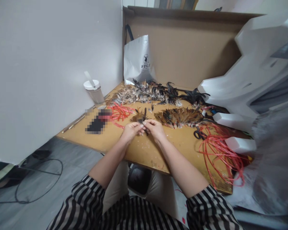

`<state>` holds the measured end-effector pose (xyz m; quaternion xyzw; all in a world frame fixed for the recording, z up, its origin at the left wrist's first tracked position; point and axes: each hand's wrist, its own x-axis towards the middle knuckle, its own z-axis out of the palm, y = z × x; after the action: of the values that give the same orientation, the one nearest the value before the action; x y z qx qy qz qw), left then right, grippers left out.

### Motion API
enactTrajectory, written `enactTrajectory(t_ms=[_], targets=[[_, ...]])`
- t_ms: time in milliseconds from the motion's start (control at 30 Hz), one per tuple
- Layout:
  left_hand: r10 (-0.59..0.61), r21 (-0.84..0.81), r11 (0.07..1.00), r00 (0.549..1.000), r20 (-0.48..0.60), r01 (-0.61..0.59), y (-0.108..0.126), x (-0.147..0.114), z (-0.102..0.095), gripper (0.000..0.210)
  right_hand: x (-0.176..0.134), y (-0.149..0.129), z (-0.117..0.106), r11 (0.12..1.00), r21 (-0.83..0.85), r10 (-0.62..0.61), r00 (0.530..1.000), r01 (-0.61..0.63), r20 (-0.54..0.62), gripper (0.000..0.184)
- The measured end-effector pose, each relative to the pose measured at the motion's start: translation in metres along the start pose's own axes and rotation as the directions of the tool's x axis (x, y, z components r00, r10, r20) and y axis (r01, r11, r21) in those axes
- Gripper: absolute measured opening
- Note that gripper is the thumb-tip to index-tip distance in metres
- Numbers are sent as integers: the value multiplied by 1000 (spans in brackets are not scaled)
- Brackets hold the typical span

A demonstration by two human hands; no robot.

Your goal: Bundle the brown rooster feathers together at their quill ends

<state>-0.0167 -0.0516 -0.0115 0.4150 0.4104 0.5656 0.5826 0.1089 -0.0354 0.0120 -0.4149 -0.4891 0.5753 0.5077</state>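
Note:
Over the front middle of the wooden table (105, 140), my left hand (132, 131) and my right hand (155, 129) meet fingertip to fingertip. Both are closed in a pinch on a small bunch of brown and black feathers (139, 116), whose tips fan out away from me. The quill ends are mostly hidden by my fingers. Just beyond my right hand lies a row of brown feathers (180, 117). Farther back, a long heap of mottled feathers (144, 93) runs across the table, with darker black feathers (194, 96) at its right end.
Red plastic strips (121, 111) lie left of my hands; a larger tangle of red strips (220, 147) hangs over the right edge near black-handled scissors (198, 133). A lidded cup (95, 92) stands at the left, a silver bag (138, 60) at the back. White foam pieces (232, 86) crowd the right.

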Motion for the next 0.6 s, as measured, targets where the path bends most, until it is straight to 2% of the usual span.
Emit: enactTrajectory(t_ms=[100,233,367,467,600], targets=[[13,-118,993,998,-65,-21,0,2,-4,18,7,-6,-14,999,-5,-52,995,52,-80,31],[11,-278,960,992,-125,-45,5,11,-12,18,20,-10,-39,993,-54,-110,966,101,-233,30],[36,-389,917,988,-149,-92,23,27,-17,13,30,-7,-56,991,-84,-123,952,103,-280,32],[69,-428,895,988,-140,-123,35,38,-19,7,32,-4,-58,982,-162,-133,955,92,-264,30],[69,-460,881,992,-109,-112,33,44,-26,8,27,-3,-51,942,-323,-147,979,95,-142,25]])
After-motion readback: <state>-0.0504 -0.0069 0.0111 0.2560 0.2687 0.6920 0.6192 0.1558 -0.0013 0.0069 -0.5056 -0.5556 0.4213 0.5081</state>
